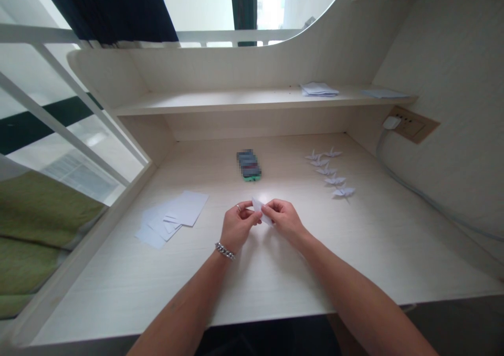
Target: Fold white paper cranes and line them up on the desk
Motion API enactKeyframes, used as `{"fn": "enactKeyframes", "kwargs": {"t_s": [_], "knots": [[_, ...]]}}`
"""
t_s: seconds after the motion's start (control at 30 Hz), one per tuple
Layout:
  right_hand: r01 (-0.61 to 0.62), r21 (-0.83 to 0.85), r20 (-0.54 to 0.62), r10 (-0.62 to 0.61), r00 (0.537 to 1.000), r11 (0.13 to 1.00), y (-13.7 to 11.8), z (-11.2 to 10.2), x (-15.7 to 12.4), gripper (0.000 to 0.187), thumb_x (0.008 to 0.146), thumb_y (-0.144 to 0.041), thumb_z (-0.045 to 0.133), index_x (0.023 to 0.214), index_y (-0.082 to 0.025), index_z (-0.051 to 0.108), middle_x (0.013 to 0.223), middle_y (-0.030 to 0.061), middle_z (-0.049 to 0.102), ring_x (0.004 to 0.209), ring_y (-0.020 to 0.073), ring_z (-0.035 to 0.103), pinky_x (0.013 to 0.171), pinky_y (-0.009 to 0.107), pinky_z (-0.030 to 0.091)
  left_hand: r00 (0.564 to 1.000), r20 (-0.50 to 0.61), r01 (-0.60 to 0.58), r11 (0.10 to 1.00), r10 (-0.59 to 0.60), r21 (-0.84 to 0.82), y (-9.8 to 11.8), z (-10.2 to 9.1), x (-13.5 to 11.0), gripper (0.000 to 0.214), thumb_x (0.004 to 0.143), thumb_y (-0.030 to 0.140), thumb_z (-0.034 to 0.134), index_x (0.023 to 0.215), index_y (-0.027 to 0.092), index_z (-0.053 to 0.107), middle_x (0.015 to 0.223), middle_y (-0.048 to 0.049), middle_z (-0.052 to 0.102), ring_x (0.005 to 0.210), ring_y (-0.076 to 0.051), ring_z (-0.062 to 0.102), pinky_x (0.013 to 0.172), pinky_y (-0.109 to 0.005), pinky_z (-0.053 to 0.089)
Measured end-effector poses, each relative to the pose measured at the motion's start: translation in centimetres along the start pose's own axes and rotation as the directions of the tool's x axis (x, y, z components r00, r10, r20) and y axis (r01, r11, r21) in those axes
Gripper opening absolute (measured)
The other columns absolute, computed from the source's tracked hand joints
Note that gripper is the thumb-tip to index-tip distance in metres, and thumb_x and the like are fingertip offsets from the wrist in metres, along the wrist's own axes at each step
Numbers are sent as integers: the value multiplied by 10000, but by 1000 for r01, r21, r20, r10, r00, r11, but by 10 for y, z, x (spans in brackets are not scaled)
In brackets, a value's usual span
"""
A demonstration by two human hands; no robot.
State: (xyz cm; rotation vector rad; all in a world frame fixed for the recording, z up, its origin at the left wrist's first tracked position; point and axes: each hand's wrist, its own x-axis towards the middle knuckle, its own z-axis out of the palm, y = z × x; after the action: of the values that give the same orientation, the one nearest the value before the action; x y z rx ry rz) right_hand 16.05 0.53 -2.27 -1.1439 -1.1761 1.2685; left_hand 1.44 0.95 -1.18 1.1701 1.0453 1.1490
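Paper (258,205) pinched between left hand (236,228) and right hand (286,220).

Pale wood bench (354,251) nook, daylit.
You face a shelf (236,100) above the bench; window (271,1) and dark curtain (114,7) behind, socket (411,125) on the right wall (452,56).

Left hand (237,226) and right hand (286,220) meet at centre; fingers (246,205) pinched together.

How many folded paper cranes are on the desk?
6. All on the right of the desk: two paper cranes at the far end, then four in a line coming nearer. None looks hidden.
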Motion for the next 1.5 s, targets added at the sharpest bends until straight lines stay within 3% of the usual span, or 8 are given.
{"fn": "enactKeyframes", "kwargs": {"t_s": [0.13, 0.27, 0.5, 0.63, 0.8, 1.07, 1.33, 1.5], "knots": [[-77, 40, 91, 73, 993, 996, 2, 2, 1, 417, 672, -572, 680, 686, -169, 573, 572, -7, 578, 491, 110, 480, 476, 240, 351, 1000, -4, -19, 1000, 19, 8, -1, -3, 2, 422, 599, 257, 805, 960, 100, 650, 568, -3, 665, 513, -131, 613, 542, -235, 488], [-86, -2, 103, 86, 991, 996, 5, 3, 2, 459, 649, -604, 682, 691, -162, 564, 580, -5, 580, 501, 110, 507, 488, 240, 391, 999, 32, -31, 999, 30, 40, 0, -4, 2, 268, 672, 338, 747, 807, 114, 686, 632, -21, 669, 560, -126, 607, 553, -227, 475], [-86, -47, 161, 92, 983, 995, 7, 6, 0, 415, 687, -566, 669, 680, -166, 556, 587, -11, 569, 508, 113, 529, 501, 244, 417, 993, -84, -74, 987, 87, 141, -4, -8, 6, 259, 690, 330, 738, 572, 141, 606, 510, 26, 561, 495, -83, 488, 492, -196, 376], [-46, -159, 210, 79, 974, 986, 5, 4, -3, 349, 746, -480, 648, 634, -161, 561, 571, 9, 585, 515, 116, 536, 531, 253, 422, 991, -118, -53, 996, 60, 65, -11, -9, 9, 288, 692, 366, 737, 583, 140, 594, 529, 20, 554, 505, -87, 487, 505, -205, 392], [-72, -114, 258, 99, 961, 991, 3, 1, -2, 364, 718, -501, 662, 640, -153, 588, 569, 13, 587, 520, 122, 541, 543, 263, 428, 990, -138, 10, 990, -30, -142, -13, -7, 11, 322, 664, 394, 753, 575, 145, 569, 542, 23, 537, 515, -96, 492, 515, -221, 428], [-54, 21, 114, 51, 992, 998, 8, 2, 3, 376, 650, -512, 721, 699, -169, 573, 593, -25, 554, 514, 101, 465, 483, 237, 345, 991, -109, -62, 994, 72, 87, -13, -6, 7, 319, 707, 403, 728, 558, 140, 626, 519, 18, 540, 513, -84, 473, 500, -195, 385], [-129, 182, 147, 103, 984, 975, -1, 0, 1, 383, 608, -478, 775, 702, -164, 577, 597, -27, 559, 512, 95, 479, 508, 248, 387, 978, -201, 22, 984, -57, -176, -2, -10, 11, 345, 676, 458, 750, 715, 117, 710, 613, -37, 655, 548, -104, 578, 527, -207, 447], [-155, 273, 174, 110, 979, 949, -9, -4, -4, 341, 657, -452, 768, 758, -158, 628, 678, 3, 603, 577, 101, 515, 551, 248, 415, 999, -46, 5, 970, -17, -243, -1, -10, 7, 315, 666, 385, 791, 848, 135, 730, 701, -38, 696, 607, -97, 607, 616, -221, 504]]}}
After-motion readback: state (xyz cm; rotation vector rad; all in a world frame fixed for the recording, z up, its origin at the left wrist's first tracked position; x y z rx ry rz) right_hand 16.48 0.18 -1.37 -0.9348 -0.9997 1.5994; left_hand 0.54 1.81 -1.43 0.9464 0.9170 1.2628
